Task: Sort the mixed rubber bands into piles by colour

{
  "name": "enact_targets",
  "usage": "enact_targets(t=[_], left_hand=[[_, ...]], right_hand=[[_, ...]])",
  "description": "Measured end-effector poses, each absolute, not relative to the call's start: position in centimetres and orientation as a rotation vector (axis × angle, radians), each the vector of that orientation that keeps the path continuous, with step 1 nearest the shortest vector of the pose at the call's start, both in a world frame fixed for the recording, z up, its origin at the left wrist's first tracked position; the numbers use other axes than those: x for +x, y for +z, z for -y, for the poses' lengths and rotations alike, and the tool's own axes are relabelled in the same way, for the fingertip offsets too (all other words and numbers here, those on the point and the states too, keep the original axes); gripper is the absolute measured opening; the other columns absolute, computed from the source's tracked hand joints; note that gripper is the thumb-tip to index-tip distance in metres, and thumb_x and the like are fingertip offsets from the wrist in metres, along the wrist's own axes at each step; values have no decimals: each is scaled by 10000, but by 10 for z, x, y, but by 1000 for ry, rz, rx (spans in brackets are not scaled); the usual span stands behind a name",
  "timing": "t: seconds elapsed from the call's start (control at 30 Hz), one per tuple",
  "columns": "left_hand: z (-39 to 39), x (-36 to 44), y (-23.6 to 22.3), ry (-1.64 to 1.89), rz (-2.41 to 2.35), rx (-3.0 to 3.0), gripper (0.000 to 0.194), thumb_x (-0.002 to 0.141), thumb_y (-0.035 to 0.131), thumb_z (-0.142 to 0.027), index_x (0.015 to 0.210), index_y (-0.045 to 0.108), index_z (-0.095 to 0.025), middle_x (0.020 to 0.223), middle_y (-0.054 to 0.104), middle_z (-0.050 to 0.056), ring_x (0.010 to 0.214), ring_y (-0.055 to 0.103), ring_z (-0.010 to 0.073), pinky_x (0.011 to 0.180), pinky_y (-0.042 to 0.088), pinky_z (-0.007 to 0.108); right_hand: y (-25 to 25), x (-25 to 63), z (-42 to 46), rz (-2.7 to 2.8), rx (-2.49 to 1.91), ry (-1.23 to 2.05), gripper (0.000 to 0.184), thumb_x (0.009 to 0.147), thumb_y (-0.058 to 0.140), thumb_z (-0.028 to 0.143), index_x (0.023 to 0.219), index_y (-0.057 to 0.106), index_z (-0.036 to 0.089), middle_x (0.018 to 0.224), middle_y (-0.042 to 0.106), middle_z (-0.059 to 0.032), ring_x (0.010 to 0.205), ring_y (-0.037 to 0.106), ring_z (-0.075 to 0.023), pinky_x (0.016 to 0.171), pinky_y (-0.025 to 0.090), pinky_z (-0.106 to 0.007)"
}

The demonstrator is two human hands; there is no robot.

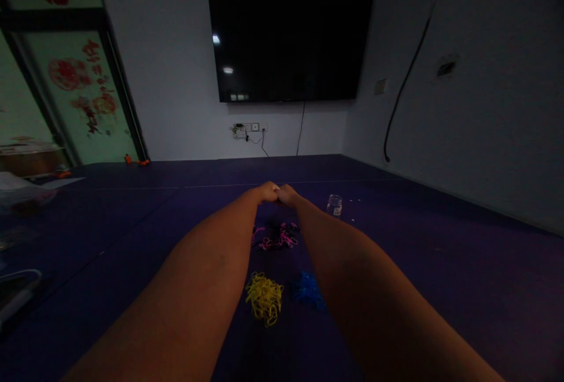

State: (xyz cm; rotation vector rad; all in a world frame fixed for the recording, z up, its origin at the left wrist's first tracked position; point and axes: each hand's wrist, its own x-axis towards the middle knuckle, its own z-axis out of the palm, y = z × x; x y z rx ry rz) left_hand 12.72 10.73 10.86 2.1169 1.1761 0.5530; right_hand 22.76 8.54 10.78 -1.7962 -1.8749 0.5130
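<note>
Both arms reach straight ahead, and my left hand (pixel 268 191) meets my right hand (pixel 288 195) above the purple floor mat. The fingers of each are curled closed and touch at the tips; whatever lies in them is too small or hidden to make out. Below the hands, pink rubber bands (pixel 286 238) are scattered, with some dark ones among them. Closer to me lies a heap of yellow rubber bands (pixel 264 298). To its right is a blue heap (pixel 308 289), partly covered by my right forearm. A clear glass jar (pixel 335 204) stands right of my right hand.
The purple mat (pixel 176 217) stretches to the wall. Small white bits (pixel 356 200) lie near the jar. A large television (pixel 291 47) hangs ahead, above sockets with cables (pixel 251 128). At left are a door with red decorations (pixel 79 88) and a white-rimmed object (pixel 26 288).
</note>
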Motion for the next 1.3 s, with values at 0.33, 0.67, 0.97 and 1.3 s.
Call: enact_targets(t=[0.33, 0.67, 0.97, 1.3], left_hand=[[-97, 131, 130, 421, -1069, 2018, 193, 629, 589, 57, 660, 647, -125, 668, 698, 34, 716, 673, 155, 663, 525, 231], [-108, 106, 123, 461, -1212, 2138, 176, 593, 753, -100, 757, 700, -132, 712, 721, 47, 649, 668, 158, 629, 528, 253], [-97, 0, 105, 615, -1562, 2404, 61, 671, 678, -170, 611, 678, -166, 671, 700, 38, 720, 643, 191, 711, 488, 268], [-48, -51, 26, 943, -1716, 2586, 230, 845, 471, -197, 916, 689, -211, 973, 688, 74, 963, 609, 221, 899, 449, 349]], right_hand=[[121, 237, -87, 1812, -1775, 716, 434, 910, 397, 348, 686, 671, 98, 466, 584, -58, 411, 551, -141, 440, 410, -219], [109, 240, -93, 1948, -1759, 500, 406, 842, 503, 446, 723, 715, 121, 675, 683, -92, 670, 650, -176, 542, 427, -203], [85, 243, -79, 2271, -1543, 294, 209, 768, 600, 173, 929, 732, 193, 1017, 706, -47, 1006, 613, -183, 818, 433, -200], [49, 226, -76, 2554, -822, 272, 564, 708, 355, -30, 1164, 628, 161, 1227, 607, -59, 1172, 526, -154, 1019, 378, -297]])
